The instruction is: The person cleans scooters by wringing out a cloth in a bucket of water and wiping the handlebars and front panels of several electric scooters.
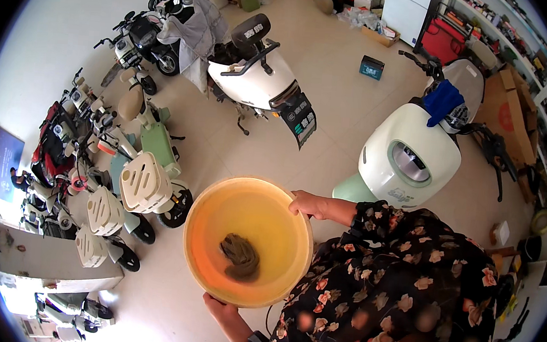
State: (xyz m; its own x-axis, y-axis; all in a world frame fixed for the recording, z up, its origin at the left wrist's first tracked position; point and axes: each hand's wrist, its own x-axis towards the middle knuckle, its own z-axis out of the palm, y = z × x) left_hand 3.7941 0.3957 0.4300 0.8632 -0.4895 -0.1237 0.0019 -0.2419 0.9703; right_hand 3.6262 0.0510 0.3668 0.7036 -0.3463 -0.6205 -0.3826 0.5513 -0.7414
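Observation:
A round yellow-orange basin (199, 229) is held out in front of my body. It seems to hold shallow water, and a dark, crumpled wet cloth (241, 258) lies on its bottom. My right hand (309, 204) grips the basin's rim at the upper right, thumb over the edge and the other fingers mostly hidden. At the lower edge, my left hand (224, 312) holds the basin from the side and below; its fingers are partly hidden under the basin. Both forearms come out of black floral sleeves.
A cream scooter (378, 147) with a blue cloth (444, 104) on it stands right of the basin. Beyond stands a white scooter (261, 83). Several scooters with cream baskets (147, 180) line the left. A black battery box (371, 67) sits on the tiled floor; shelves (521, 49) stand far right.

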